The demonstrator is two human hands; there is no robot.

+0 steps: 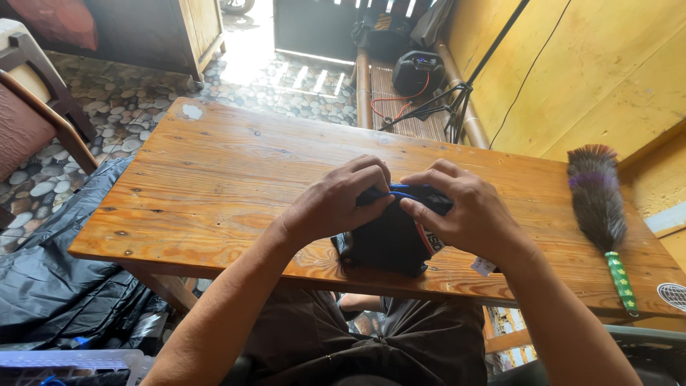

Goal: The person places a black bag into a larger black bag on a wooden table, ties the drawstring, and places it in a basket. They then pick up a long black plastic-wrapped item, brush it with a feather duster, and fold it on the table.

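Observation:
A dark navy folded garment [389, 243] with a blue trim edge and a red-and-white patch lies on the wooden table [214, 179] near its front edge. My left hand [339, 200] grips its upper left part, fingers curled over the blue edge. On the upper right part, my right hand [464, 211] pinches the same blue edge. Both hands meet at the top of the garment and cover much of it. A small white tag [484, 266] shows just under my right wrist.
A feather duster [599, 207] with a green handle lies at the table's right end. Black plastic sheeting [64, 279] is piled on the floor to the left. A chair [32, 107] stands far left, and a tripod and black bag [418, 71] sit beyond the table.

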